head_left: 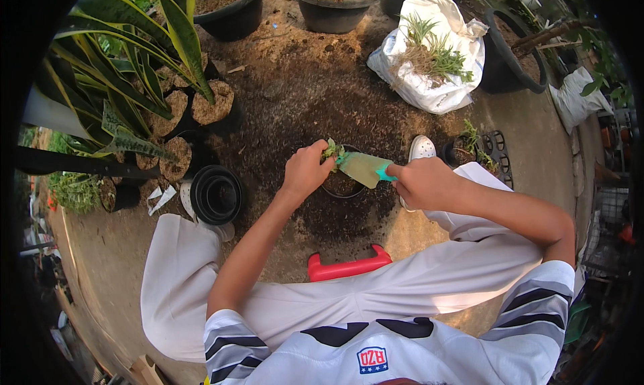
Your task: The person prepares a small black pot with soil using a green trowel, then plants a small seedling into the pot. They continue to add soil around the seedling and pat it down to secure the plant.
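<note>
Over the pot, between the spread legs: a small plant with green leaves [331, 149] is held at the far side of a round black plastic pot [342, 196]; whether its roots meet the soil cannot be told.
Left hand [307, 169]: fingers appear pinched on the plant; the fingertips are partly hidden by leaves.
Right hand [424, 184]: clenched on the turquoise end of a flat, pale olive, blade-like tool [361, 169].
Gap between hands: hands are set apart, the space being spanned by the tool, which is slanted across the pot's mouth; contact of its far end with the left fingers cannot be confirmed.
Ground: loose dark soil [315, 222] is scattered around the pot; a red U-shaped plastic piece [349, 269] is noted on the near side.
White woven sack [436, 100]: cut greenery is heaped on it, well apart on the right.
Plant grip: should be kept light and low, so that the stem is steadied without being crushed.
Tool stroke: should be kept short and wrist-led, with the edge turned away from the leaves and fingers.
Pot rim: should be watched; if it is leaned upon, the pot may be tipped.
</note>
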Demonstrator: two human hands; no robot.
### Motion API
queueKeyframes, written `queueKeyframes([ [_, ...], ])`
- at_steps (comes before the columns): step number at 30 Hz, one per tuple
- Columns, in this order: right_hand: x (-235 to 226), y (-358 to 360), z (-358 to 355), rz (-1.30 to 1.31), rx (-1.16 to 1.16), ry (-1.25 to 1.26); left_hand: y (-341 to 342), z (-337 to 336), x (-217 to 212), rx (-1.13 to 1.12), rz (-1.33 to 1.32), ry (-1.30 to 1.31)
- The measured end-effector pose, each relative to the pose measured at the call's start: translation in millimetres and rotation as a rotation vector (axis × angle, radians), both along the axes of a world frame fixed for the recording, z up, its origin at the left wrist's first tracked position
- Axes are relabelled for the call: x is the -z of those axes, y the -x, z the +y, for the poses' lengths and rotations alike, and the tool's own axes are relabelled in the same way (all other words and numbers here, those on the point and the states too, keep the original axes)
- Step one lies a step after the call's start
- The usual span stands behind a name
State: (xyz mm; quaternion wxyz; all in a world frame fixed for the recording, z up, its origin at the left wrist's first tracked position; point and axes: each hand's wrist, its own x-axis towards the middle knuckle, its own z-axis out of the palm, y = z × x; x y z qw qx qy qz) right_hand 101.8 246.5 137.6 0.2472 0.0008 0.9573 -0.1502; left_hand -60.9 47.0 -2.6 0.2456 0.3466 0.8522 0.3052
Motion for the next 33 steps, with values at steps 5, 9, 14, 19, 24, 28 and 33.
queueKeyframes([
  [5,6,-8,1,-0.045,-0.042,-0.042,0,2,-4,-0.009,-0.063,0.030],
  [9,21,-16,-3,-0.094,-0.111,0.015,-2,4,-3,-0.010,-0.062,-0.004],
  [14,21,-9,-9,-0.150,-0.121,0.027,-3,5,0,-0.018,-0.019,-0.014],
  [19,14,-1,-5,-0.115,-0.117,0.019,-3,7,-9,0.007,-0.014,0.020],
  [24,-13,14,-6,-0.128,-0.018,0.075,-7,4,-2,-0.060,0.010,0.002],
  [28,-6,10,-8,-0.161,0.055,0.170,-10,7,-5,-0.082,-0.014,0.019],
  [33,35,0,-5,-0.318,0.205,0.369,-12,11,-7,-0.085,0.008,0.027],
])
